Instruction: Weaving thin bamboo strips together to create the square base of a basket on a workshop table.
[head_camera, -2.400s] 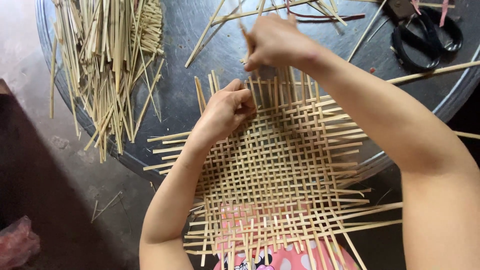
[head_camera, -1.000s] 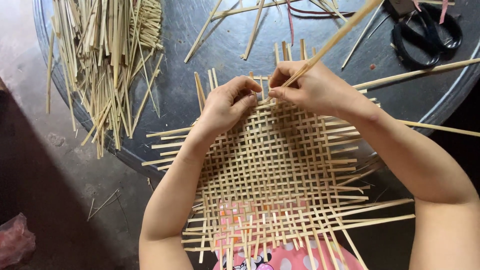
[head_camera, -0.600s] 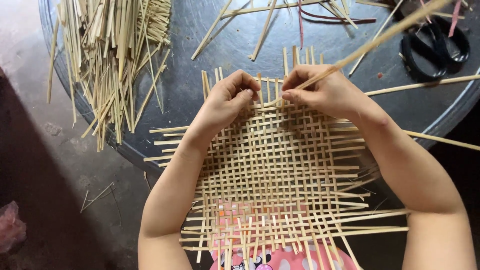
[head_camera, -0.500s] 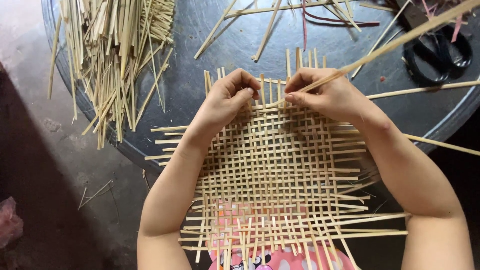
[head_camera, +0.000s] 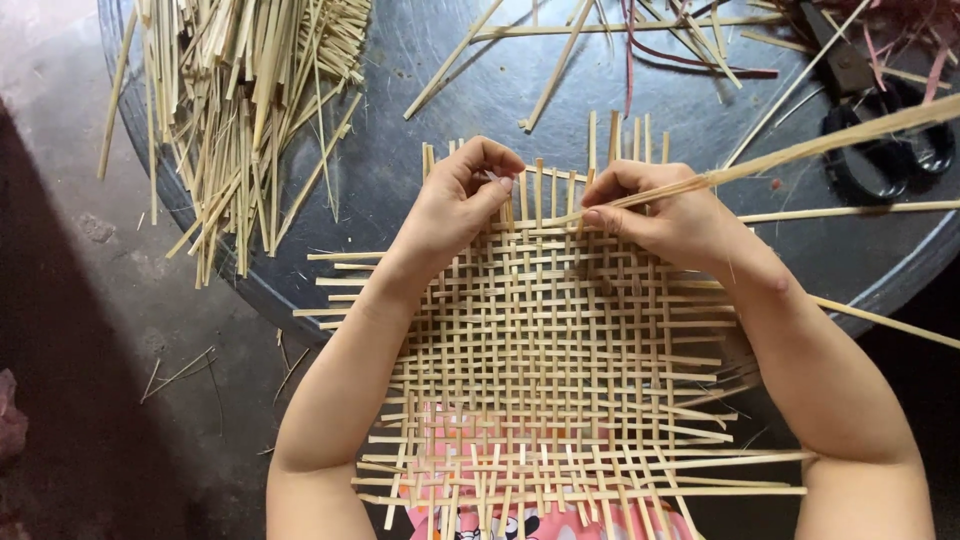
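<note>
Fingers of the right hand are pinched together on a long bamboo strip, whose near end meets the far edge of the woven mat while its free length runs up and to the right, passing over the black scissors. Fingers of the left hand are curled and closed on the upright strip ends at the mat's far edge, thumb pressed against them. Both hands sit just beside each other at that edge, not touching. The mat, an open square-lattice weave of pale strips, lies partly on the dark round table and partly over the person's lap, with loose strip ends projecting on all sides. A heap of cut bamboo strips lies at the table's left, well apart from the hands; scattered single strips and a few reddish ones lie at the far side.
</note>
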